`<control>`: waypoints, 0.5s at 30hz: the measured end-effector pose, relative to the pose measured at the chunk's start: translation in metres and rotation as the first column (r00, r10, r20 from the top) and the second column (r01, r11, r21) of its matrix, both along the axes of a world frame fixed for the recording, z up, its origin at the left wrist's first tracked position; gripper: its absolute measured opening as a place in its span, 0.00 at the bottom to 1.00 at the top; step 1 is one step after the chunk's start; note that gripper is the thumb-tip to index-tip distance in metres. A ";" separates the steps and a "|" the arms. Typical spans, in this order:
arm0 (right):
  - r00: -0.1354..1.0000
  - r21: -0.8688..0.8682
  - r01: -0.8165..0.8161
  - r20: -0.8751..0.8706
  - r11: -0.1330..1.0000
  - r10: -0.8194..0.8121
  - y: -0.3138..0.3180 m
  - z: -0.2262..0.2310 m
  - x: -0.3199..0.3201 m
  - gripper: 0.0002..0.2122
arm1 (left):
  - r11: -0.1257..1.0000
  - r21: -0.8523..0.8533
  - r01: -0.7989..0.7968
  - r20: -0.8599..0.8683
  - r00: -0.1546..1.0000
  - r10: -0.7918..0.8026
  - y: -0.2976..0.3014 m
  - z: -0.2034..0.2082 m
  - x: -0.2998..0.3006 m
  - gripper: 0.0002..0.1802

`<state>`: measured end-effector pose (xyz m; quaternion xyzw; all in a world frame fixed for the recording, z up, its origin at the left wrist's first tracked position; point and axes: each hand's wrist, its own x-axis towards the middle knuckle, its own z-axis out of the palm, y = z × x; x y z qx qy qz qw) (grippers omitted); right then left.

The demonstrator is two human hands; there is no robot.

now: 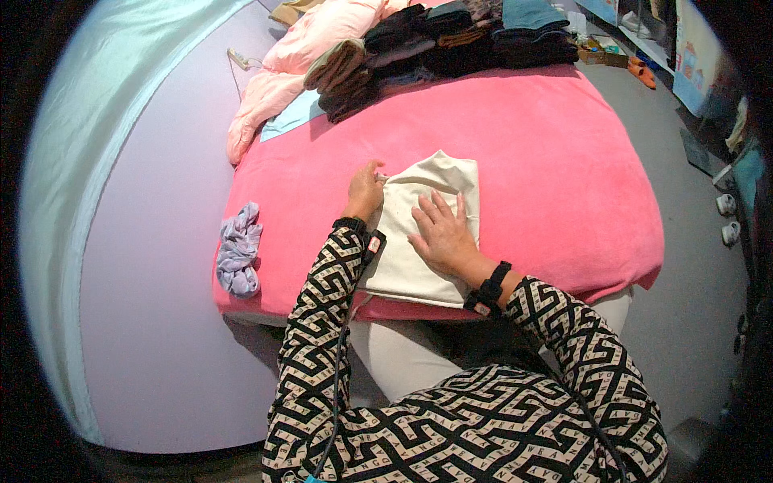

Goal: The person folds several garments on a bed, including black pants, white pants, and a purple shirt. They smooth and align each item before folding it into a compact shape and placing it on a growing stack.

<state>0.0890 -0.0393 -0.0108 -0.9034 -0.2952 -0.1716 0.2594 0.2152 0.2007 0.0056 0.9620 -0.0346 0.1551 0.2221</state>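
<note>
A cream folded garment point(407, 262) lies in front of me near the bed's close edge, its far end rising to an uneven peak with soft creases. At its left edge, my left hand point(366, 196) is closed, with a bit of the cloth pinched by the fingertips. My right hand point(444, 240) rests flat on the garment's right half, fingers spread and gripping nothing. Both wrists wear black straps. What kind of garment it is cannot be made out.
Pink bedding point(555, 177) covers the bed. Stacks of folded dark clothes point(451, 52) stand at the far side, beside a puffy peach cover point(322, 36) and a light blue cloth point(291, 117). Crumpled lilac fabric point(240, 253) lies left. Orange slippers point(642, 74) are on the floor.
</note>
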 end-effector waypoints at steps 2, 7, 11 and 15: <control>1.000 -0.012 0.007 -0.002 1.000 -0.007 -0.001 0.001 -0.001 0.27 | 0.988 0.135 0.069 0.009 0.997 -0.071 0.000 -0.002 0.007 0.13; 1.000 0.012 0.005 0.009 1.000 -0.005 -0.003 -0.004 0.001 0.26 | 0.962 0.131 0.238 -0.153 0.964 -0.218 0.007 0.012 0.024 0.07; 1.000 0.031 -0.014 -0.009 0.999 0.014 -0.004 -0.008 0.001 0.25 | 0.959 0.120 0.259 -0.322 0.924 -0.209 0.010 0.035 0.022 0.11; 1.000 0.024 -0.008 -0.001 1.000 0.008 -0.004 -0.007 0.000 0.26 | 0.934 0.034 0.356 -0.386 0.867 -0.316 0.002 0.040 0.017 0.20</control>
